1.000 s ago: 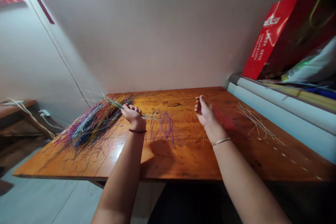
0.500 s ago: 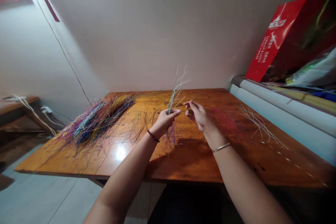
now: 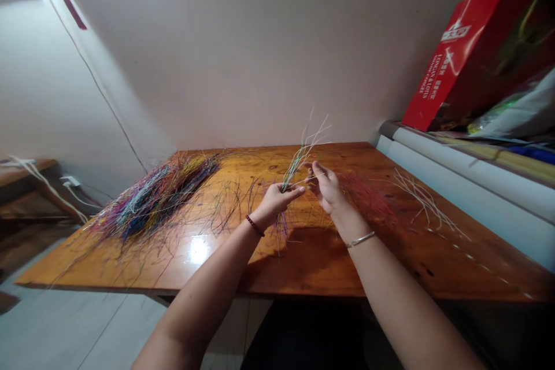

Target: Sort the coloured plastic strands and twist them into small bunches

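My left hand [image 3: 274, 201] is closed round a bundle of thin pale and green wires [image 3: 295, 163]. Their loose ends fan upward and to the right above my thumb. Just to the right, my right hand [image 3: 324, 186] is pinched, thumb against fingers, at a thin pale wire that runs across from the bundle. Its fingertips are small in view and partly hide the strand. Beneath my left hand, purple strands [image 3: 282, 225] show on the wooden table [image 3: 303, 277].
A thick heap of multicoloured wires [image 3: 160, 196] covers the table's left side. Dark strands [image 3: 229, 202] lie nearer the middle, red ones [image 3: 368, 196] right of my hands. White wires [image 3: 427, 202] lie further right, beside long rolls [image 3: 459, 185]. A red box [image 3: 451, 63] stands on top.
The bundle's top has tilted to the right, toward my right hand. My right fingers have come closer to the bundle, and a pale strand now spans between the hands. The view has shifted slightly.
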Available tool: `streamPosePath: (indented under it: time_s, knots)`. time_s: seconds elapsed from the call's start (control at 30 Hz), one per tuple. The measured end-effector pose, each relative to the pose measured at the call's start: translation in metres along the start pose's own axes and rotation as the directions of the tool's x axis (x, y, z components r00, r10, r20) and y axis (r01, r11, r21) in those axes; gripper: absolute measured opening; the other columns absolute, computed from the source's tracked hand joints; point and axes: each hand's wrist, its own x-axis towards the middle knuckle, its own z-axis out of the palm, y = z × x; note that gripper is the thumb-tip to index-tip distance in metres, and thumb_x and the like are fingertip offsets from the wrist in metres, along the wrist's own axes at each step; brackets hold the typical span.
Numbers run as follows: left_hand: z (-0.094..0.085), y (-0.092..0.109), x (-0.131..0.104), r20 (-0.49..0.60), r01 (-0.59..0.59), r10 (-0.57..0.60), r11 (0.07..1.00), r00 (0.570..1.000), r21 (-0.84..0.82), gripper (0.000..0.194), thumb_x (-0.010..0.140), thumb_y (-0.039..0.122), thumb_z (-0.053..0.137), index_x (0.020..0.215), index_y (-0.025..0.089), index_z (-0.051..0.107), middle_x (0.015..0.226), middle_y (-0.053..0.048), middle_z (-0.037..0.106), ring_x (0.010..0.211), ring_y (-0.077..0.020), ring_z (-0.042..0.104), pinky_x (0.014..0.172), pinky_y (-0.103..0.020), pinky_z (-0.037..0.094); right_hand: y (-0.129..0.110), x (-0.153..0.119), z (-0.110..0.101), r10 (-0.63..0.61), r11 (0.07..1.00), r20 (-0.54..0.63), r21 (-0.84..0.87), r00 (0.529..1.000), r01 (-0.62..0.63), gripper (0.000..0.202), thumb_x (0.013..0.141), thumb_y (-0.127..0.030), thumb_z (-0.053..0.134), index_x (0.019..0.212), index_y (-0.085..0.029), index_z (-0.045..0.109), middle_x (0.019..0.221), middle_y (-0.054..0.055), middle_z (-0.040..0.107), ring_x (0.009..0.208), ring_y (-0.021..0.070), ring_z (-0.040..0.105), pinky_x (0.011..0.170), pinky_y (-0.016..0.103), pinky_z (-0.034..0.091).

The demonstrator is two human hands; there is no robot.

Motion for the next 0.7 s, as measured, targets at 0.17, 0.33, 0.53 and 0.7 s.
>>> streamPosePath:
  time_s: [0.17, 0.33, 0.53, 0.7]
  knots:
    - [0.0013, -0.0030, -0.0003, 0.024, -0.007, 0.005, 0.999, 1.000, 0.052, 0.045, 0.063, 0.059, 0.067, 0.068, 0.015, 0.059, 0.050, 0.006, 0.031, 0.042, -0.0045, 0.023, 0.041, -0.022, 0.016, -0.0014, 0.0013, -0.0003, -0.007, 0.999, -0.062, 0.051, 0.998, 0.011, 0.034, 0.064, -0.048, 0.075, 0.085, -0.022, 0.071, 0.072, -0.002, 0.055, 0.055, 0.0036, 0.054, 0.042, 0.012, 0.039]
    - [0.0019, -0.0026, -0.0006, 0.014, 0.011, -0.012, 0.999, 1.000, 0.042, 0.047, 0.063, 0.061, 0.066, 0.069, 0.015, 0.058, 0.051, 0.007, 0.032, 0.042, -0.0039, 0.024, 0.042, -0.021, 0.018, -0.0010, 0.0022, -0.0006, 0.002, 1.000, -0.074, 0.019, 0.997, 0.000, 0.036, 0.063, -0.050, 0.074, 0.084, -0.021, 0.071, 0.074, -0.002, 0.057, 0.055, 0.0039, 0.055, 0.043, 0.013, 0.040]
    - [0.0015, -0.0044, 0.0015, -0.003, -0.004, 0.004, 0.999, 1.000, -0.034, 0.047, 0.063, 0.061, 0.067, 0.065, 0.016, 0.051, 0.052, 0.008, 0.027, 0.042, -0.0031, 0.020, 0.042, -0.022, 0.013, 0.0000, -0.0021, 0.0032, 0.063, 0.993, 0.022, -0.100, 0.998, -0.061, 0.039, 0.065, -0.052, 0.071, 0.088, -0.020, 0.070, 0.073, -0.002, 0.058, 0.055, 0.0040, 0.053, 0.043, 0.014, 0.036]
    - [0.0011, -0.0078, 0.0045, -0.012, -0.016, 0.015, 0.996, 1.000, -0.084, 0.048, 0.064, 0.058, 0.068, 0.061, 0.017, 0.044, 0.053, 0.007, 0.025, 0.042, -0.0028, 0.019, 0.042, -0.022, 0.011, 0.0005, -0.0052, 0.0051, 0.098, 0.984, 0.047, -0.156, 0.994, -0.089, 0.039, 0.067, -0.054, 0.069, 0.086, -0.020, 0.070, 0.067, -0.002, 0.057, 0.057, 0.0051, 0.052, 0.045, 0.014, 0.034]
